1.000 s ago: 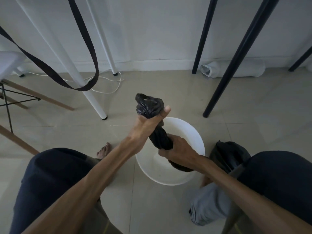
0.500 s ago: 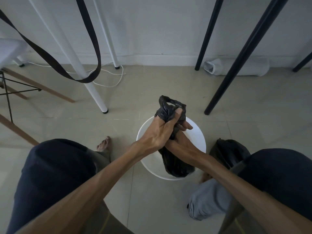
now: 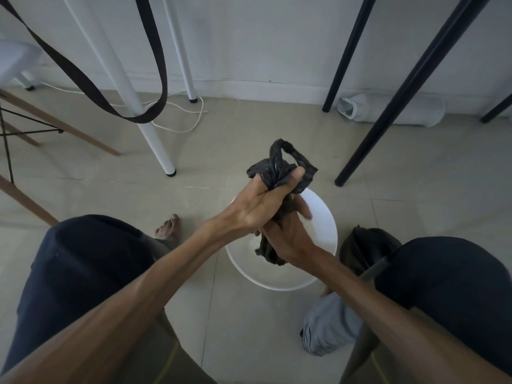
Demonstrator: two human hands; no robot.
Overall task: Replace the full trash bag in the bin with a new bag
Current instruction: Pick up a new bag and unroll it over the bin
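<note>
A round white bin (image 3: 327, 217) stands on the floor between my knees, its inside bare. Above it I hold a bunched black trash bag (image 3: 279, 167). My left hand (image 3: 257, 203) grips its upper part, where a twisted loop sticks up. My right hand (image 3: 288, 236) holds the lower part, just under the left hand. The bag's bottom end hangs down inside the bin's rim. A full black bag (image 3: 365, 248) sits on the floor right of the bin, partly hidden by my right knee.
White table legs (image 3: 155, 145) and a hanging black strap (image 3: 91, 87) are at the left. Black legs (image 3: 388, 112) stand at the right. A white cable (image 3: 191, 120) lies near the wall. A grey cloth bundle (image 3: 329, 328) is by my right leg.
My hands came together on the bag and the twisted bag top now forms a loop above my left hand. The view moved slightly closer.
</note>
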